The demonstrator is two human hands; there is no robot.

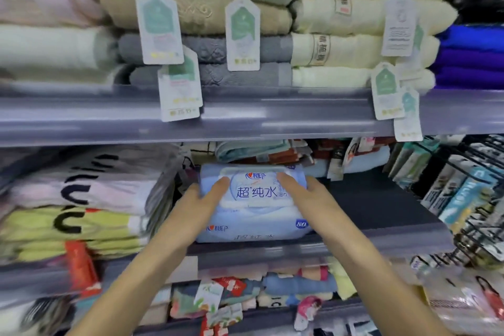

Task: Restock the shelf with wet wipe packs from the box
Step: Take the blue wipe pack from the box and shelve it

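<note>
— Head view first: what is being held, and where?

— A wet wipe pack point(253, 191) is gripped from both sides on the middle shelf point(381, 243). The left hand point(201, 199) is pressed to the pack's left end and the right hand point(302, 194) to its right end. The fingers point(222, 185) of each hand are laid fairly straight over the top face, partly spread, with the pack clamped between the two palms.

— Why is it held that way?

— It is judged that a soft, bulging pack is best steadied from both ends, so that it can be slid back squarely. A second pack point(253, 229) of the same kind is seen directly beneath it, so the held pack appears to be set on top as a stack.

— And the placing relative to the held pack?

— Folded printed towels point(81, 199) are stacked just to its left. To its right the shelf floor is bare and dark, with hanging goods on a wire rack point(469, 185) further right. Behind it, folded cloths are piled. Above it, stacked towels point(204, 16) with paper tags point(159, 26) are carried on the upper shelf.

— How does the pack look?

— Pale blue and white film, glossy, with a white flip lid on top and dark blue characters printed across it. An "80" is printed at the lower pack's right corner. The box is not seen.
</note>
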